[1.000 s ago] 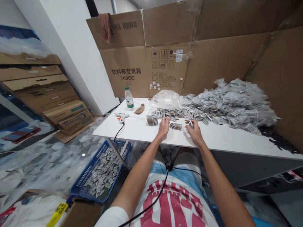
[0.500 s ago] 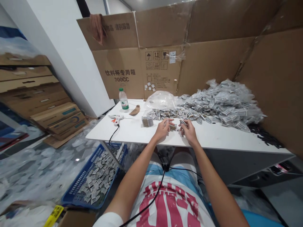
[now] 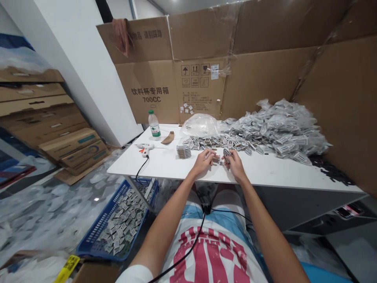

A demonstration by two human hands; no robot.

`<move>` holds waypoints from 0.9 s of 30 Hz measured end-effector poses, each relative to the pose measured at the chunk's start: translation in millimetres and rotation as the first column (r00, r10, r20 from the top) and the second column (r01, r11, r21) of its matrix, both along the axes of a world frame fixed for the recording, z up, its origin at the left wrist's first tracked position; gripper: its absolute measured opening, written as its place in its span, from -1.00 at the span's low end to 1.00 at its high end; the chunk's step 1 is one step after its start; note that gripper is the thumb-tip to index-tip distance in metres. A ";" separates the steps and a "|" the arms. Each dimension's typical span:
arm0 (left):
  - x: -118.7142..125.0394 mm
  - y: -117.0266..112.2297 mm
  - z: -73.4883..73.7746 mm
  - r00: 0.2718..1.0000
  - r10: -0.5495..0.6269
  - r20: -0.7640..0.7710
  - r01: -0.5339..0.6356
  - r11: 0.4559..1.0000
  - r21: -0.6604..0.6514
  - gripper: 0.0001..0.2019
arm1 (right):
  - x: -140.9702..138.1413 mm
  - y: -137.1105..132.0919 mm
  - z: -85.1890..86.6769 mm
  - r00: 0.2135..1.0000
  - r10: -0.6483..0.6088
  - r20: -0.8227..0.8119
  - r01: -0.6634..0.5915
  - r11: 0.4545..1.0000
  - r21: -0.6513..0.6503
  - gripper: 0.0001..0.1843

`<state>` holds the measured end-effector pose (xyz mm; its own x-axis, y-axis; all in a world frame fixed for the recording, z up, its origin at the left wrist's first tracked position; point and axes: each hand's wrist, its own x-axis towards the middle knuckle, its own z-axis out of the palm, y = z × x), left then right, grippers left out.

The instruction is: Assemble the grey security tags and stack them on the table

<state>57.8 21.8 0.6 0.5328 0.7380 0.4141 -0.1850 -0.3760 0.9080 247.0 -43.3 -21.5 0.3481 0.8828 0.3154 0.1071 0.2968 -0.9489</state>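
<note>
My left hand (image 3: 204, 163) has its fingers curled at the left end of a small stack of flat paperclip-shaped pieces (image 3: 216, 159), and hides part of it. Just right of that stack, my right hand (image 3: 235, 165) pinches one grey-and-white paperclip-shaped piece (image 3: 226, 152) between thumb and fingers, tilted up off the tabletop. A taller, neat stack of the same pieces (image 3: 183, 152) stands to the left of my left hand. Behind both hands lies a loose spread of these pieces (image 3: 232, 140).
A heap of plastic-bagged pieces (image 3: 285, 125) fills the table's back right, with black parts (image 3: 332, 171) beside it. Left are a glue gun (image 3: 146, 149), a bottle (image 3: 154, 125) and a brown curved scrap (image 3: 168, 137). A blue basket (image 3: 88, 236) of pieces sits below; cardboard (image 3: 265, 74) walls the back.
The fingers of my left hand have curled in from reaching over the small stack. My right hand has turned its piece more upright.
</note>
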 end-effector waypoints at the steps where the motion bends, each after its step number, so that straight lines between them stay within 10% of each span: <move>1: 0.0 -0.1 -0.3 1.000 0.002 0.008 -0.002 1.000 -0.004 -0.59 | 0.5 0.2 -0.1 1.000 -0.008 0.023 0.008 1.000 0.005 -0.69; 16: -4.8 -5.9 8.8 0.983 0.155 -0.101 -0.147 0.986 0.084 -0.61 | -1.5 -6.9 7.1 0.962 -0.089 0.258 0.047 0.985 0.165 -0.60; 27: -7.3 -2.7 10.8 0.981 0.119 -0.152 -0.079 0.965 0.250 -0.62 | -10.0 -13.7 12.5 0.995 0.053 0.078 -0.060 0.995 0.081 -0.51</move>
